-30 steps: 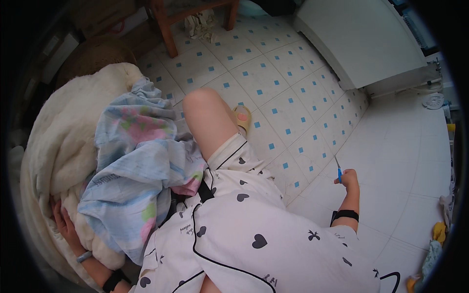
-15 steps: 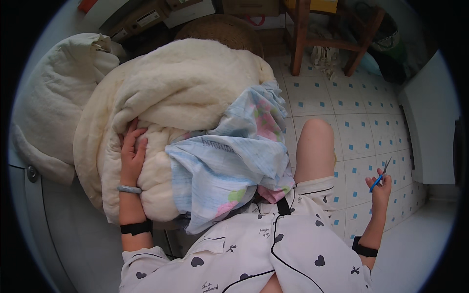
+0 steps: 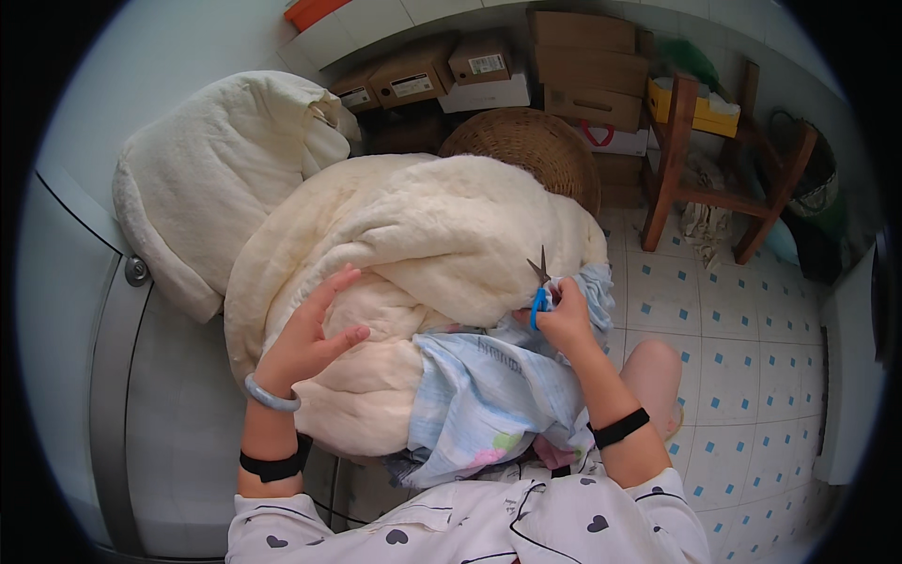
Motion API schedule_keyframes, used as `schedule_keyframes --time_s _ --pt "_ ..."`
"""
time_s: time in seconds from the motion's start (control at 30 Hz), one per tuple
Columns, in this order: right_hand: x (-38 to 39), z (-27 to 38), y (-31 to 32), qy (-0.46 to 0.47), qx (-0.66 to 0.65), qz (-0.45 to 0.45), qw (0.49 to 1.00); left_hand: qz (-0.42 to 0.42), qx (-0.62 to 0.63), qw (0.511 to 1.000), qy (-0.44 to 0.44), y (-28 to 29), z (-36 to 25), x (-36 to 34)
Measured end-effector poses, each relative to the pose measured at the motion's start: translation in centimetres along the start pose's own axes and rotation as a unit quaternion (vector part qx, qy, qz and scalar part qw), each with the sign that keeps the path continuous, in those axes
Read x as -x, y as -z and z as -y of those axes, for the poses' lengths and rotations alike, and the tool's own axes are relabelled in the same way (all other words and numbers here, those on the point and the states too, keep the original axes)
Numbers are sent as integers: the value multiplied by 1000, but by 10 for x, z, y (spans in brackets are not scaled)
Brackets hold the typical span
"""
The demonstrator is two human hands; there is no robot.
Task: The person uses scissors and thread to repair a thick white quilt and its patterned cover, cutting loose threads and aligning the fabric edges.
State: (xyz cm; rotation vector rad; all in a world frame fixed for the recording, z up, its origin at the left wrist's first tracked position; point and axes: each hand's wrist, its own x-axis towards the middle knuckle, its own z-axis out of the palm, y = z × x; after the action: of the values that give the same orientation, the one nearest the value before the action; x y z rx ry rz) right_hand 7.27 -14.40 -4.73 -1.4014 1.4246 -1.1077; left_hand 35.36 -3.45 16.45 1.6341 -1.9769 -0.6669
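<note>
My left hand (image 3: pixel 315 329) is raised over the cream cotton quilt batting (image 3: pixel 423 221), with its fingers apart and nothing in them. A grey bangle (image 3: pixel 272 395) circles that wrist. In my right hand (image 3: pixel 568 320) is a pair of scissors (image 3: pixel 539 296) with blue handles; the dark blades are spread and point up and away from me, above the batting's right part. Below this hand, a light blue patterned cloth (image 3: pixel 493 376) with pink and green spots lies bunched over the batting and my lap.
A second cream roll of batting (image 3: pixel 221 179) leans at the far left. Behind the heap stand a round wicker basket (image 3: pixel 526 150) and cardboard boxes (image 3: pixel 411 77). A wooden chair (image 3: pixel 672 169) holding a yellow box (image 3: pixel 709 113) is at the back right, on tiled floor (image 3: pixel 662 291).
My right hand has brought the scissors from the far right in over the batting and cloth. My left hand has lifted off the batting. The view has shifted, showing more boxes behind.
</note>
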Motion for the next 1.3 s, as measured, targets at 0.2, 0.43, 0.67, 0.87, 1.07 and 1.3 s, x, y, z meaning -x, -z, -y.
schedule_keyframes --time_s 0.2,0.43,0.67,0.87,1.07,1.3 --pt "18 10 -2 54 -63 -31 996 -69 -92 991 -73 36 -61 -50" --pt "100 22 6 216 -47 89 971 -49 -341 936 76 -29 -44 -165" --pt "85 6 75 -5 -65 223 973 85 -308 947 10 -113 -21 -96" --pt "27 5 126 -151 -99 -70 981 -38 -261 939 -219 -149 -69 23" --pt "18 -49 95 -250 100 -18 963 -85 -254 946 -184 -159 -64 67" --pt "40 -83 103 8 293 -268 918 -98 -209 960 -160 -163 -52 81"
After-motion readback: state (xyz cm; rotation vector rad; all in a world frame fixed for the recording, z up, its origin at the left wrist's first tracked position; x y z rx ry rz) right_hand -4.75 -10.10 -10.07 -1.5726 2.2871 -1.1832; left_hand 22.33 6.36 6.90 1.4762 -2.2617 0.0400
